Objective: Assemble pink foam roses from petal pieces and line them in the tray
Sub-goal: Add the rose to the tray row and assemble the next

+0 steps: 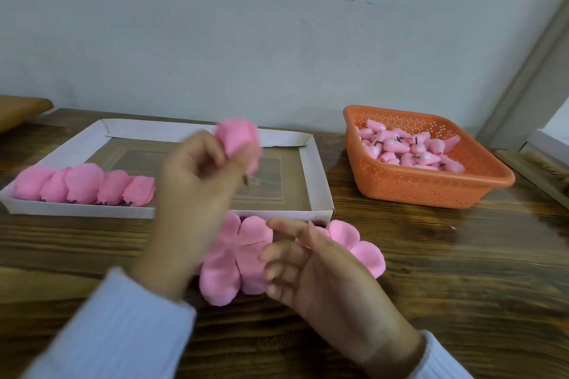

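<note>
A pale wall (pixel 277 24) fills the upper half of the view. Below it runs a dark wooden bench (pixel 462 271).

A shallow white cardboard tray (pixel 317 175) lies at the back left of the bench. To its right, apart from it, stands an orange perforated plastic basket (pixel 431 188).

Two arms in light blue sleeves (pixel 123 332) reach in from the bottom edge.

Flat pink petal pieces (pixel 234 261) lie spread on the bench just in front of the tray's near wall, partly under the hands.

Five finished roses (pixel 83 183) lie side by side along the tray's front left wall, touching one another.

The left hand (pixel 197 175), blurred, is raised over the tray and pinches a pink foam rose (pixel 238 138) at its base, bloom up; a short dark stem (pixel 245 179) pokes out below the fingers.

The right hand (pixel 314 268) hovers over the petal pieces, fingers loosely bent and holding nothing. Whether it touches the petals cannot be told.

Small pink buds (pixel 409 151) with dark stems are heaped in the basket.
</note>
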Demonstrator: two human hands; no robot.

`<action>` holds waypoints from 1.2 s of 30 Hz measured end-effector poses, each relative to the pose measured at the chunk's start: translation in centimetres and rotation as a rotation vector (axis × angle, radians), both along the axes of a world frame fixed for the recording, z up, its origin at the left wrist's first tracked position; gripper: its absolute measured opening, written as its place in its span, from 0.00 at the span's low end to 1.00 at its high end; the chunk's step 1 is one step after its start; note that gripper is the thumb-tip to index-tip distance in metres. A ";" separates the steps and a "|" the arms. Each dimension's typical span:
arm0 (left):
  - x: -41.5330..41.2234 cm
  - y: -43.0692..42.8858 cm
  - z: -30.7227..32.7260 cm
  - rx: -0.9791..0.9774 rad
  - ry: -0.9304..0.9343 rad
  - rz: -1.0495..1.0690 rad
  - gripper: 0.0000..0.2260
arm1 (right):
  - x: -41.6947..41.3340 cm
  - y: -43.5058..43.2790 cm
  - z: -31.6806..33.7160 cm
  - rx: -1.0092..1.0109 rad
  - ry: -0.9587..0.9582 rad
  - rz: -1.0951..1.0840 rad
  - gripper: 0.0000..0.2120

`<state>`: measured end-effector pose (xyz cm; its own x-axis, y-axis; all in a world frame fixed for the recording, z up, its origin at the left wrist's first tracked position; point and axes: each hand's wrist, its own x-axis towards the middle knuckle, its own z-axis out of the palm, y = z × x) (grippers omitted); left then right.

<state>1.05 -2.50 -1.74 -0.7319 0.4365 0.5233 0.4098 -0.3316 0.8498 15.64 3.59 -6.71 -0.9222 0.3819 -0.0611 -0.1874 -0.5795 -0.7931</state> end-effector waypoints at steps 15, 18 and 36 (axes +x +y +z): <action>-13.1 1.1 -3.8 -1.355 0.418 0.469 0.15 | 0.2 0.0 0.3 0.126 -0.055 -0.017 0.13; -13.3 1.0 -4.6 -1.386 0.578 0.606 0.16 | 0.2 0.1 0.3 0.134 -0.066 -0.021 0.13; -13.2 1.4 -3.2 -1.561 0.533 0.632 0.17 | 0.4 0.1 0.3 0.171 -0.069 -0.002 0.09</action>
